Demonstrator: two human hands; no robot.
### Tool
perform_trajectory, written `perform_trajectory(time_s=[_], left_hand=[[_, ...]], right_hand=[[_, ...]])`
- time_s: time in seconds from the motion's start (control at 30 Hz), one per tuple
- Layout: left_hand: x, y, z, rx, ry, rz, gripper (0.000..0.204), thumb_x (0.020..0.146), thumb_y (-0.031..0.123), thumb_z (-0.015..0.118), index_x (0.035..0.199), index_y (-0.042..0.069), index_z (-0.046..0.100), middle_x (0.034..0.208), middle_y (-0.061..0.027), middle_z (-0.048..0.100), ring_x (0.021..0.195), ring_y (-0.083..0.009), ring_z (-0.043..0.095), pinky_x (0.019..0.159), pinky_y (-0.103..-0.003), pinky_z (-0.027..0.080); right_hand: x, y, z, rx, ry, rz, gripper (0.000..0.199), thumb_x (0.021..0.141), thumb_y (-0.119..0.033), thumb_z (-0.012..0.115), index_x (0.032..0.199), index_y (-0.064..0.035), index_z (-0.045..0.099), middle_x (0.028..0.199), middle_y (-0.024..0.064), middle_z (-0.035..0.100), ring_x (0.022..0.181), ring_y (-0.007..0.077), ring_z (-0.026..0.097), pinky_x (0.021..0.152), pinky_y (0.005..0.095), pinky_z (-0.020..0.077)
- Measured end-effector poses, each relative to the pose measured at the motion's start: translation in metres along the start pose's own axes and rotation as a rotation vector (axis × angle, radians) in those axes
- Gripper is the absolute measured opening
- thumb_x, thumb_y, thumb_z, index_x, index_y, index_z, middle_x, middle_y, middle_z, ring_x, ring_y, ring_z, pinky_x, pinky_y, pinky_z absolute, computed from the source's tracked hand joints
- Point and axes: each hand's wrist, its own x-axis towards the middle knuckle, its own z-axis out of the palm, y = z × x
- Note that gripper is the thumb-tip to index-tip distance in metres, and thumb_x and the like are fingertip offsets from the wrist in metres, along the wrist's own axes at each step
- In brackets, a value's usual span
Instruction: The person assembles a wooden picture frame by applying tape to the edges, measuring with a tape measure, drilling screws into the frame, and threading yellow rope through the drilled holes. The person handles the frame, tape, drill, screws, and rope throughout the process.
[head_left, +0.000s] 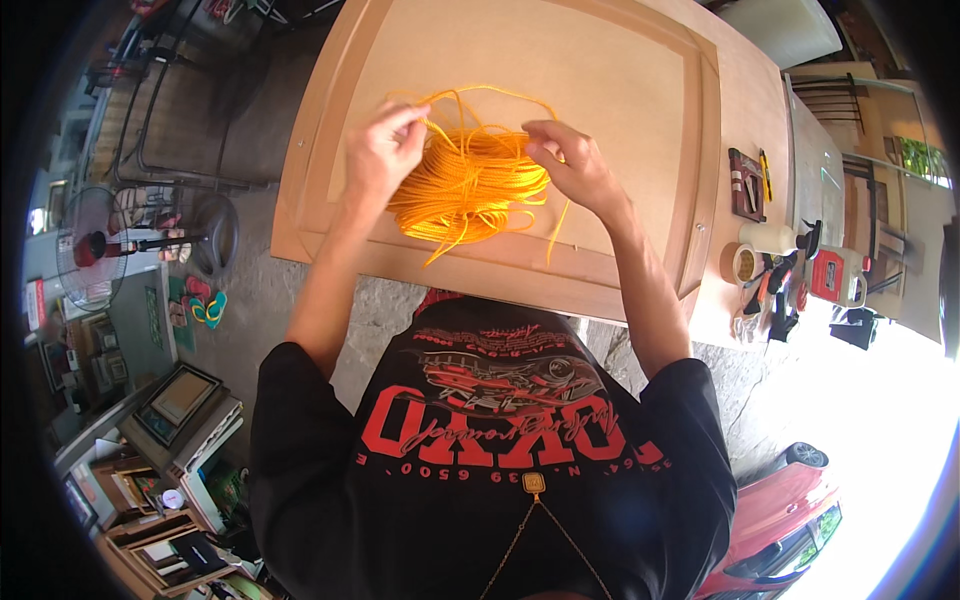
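Note:
A bundle of yellow-orange cord [468,185], tied round its middle, lies on a brown framed board [620,150]. My left hand [388,150] is raised at the bundle's upper left, fingers pinched on a strand that runs back to the coil. At the upper right side, my right hand [575,165] has thumb and fingers closed together at the cord, with a strand passing by them. Between both hands a loose loop arcs above the bundle. One loose end hangs down below my right hand onto the board's near edge.
To the right sit a tape roll [739,263], a spray bottle [770,238], a red-and-white jug [838,277] and a dark red case [746,184]. A standing fan [95,245] is at the left, with flip-flops [207,309] on the floor. Stacked frames [180,400] stand lower left.

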Motion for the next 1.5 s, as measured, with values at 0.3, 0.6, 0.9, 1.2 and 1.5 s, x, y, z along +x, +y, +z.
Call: perform_trajectory(time_s=[0.3, 0.6, 0.9, 1.2, 1.5], left_hand=[[0.107, 0.002, -0.042, -0.853, 0.195, -0.563, 0.037, 0.095, 0.032, 0.060, 0.107, -0.003, 0.064, 0.067, 0.0012, 0.050, 0.056, -0.0110, 0.048, 0.053, -0.026, 0.038], [0.072, -0.169, -0.086, -1.226, 0.283, -0.939, 0.067, 0.104, 0.047, 0.018, 0.108, -0.007, 0.057, 0.084, -0.0156, 0.058, 0.072, -0.0237, 0.050, 0.062, -0.033, 0.044], [0.042, -0.174, -0.024, -0.961, 0.489, -1.133, 0.052, 0.104, 0.045, 0.025, 0.088, 0.002, 0.048, 0.088, -0.0155, 0.056, 0.093, -0.0336, 0.060, 0.092, -0.050, 0.053], [0.038, -0.184, -0.053, -1.070, 0.402, -1.051, 0.040, 0.103, 0.042, 0.038, 0.087, 0.006, 0.047, 0.085, -0.0103, 0.056, 0.087, -0.0281, 0.062, 0.083, -0.043, 0.058], [-0.002, -0.066, -0.027, -0.732, -0.447, -0.431, 0.076, 0.081, 0.035, 0.073, 0.140, 0.000, 0.041, 0.126, -0.0211, 0.053, 0.126, -0.0349, 0.046, 0.111, -0.048, 0.031]], right_hand=[[0.035, -0.117, -0.005, 0.555, -0.463, 0.018, 0.037, 0.093, -0.032, 0.064, 0.109, 0.0016, 0.064, 0.080, 0.0082, 0.065, 0.075, 0.0153, 0.062, 0.069, 0.0298, 0.0489], [-0.054, -0.106, -0.085, 0.610, -0.759, -0.166, 0.027, 0.095, -0.026, 0.063, 0.105, -0.0017, 0.070, 0.076, 0.0027, 0.066, 0.069, 0.0119, 0.060, 0.065, 0.0274, 0.0476], [0.040, 0.078, -0.004, 0.276, 0.019, 0.426, 0.030, 0.091, -0.024, 0.060, 0.112, -0.0038, 0.067, 0.093, 0.0028, 0.069, 0.084, 0.0117, 0.061, 0.070, 0.0283, 0.0492], [0.147, 0.085, 0.075, -0.072, -0.543, 0.278, 0.025, 0.084, -0.026, 0.067, 0.095, -0.0042, 0.072, 0.074, 0.0076, 0.068, 0.055, 0.0156, 0.060, 0.059, 0.0299, 0.0513], [0.164, 0.091, 0.105, -0.175, -0.614, 0.132, 0.042, 0.085, -0.038, 0.065, 0.062, -0.0021, 0.061, 0.057, 0.0079, 0.062, 0.051, 0.0205, 0.059, 0.053, 0.0357, 0.0469]])
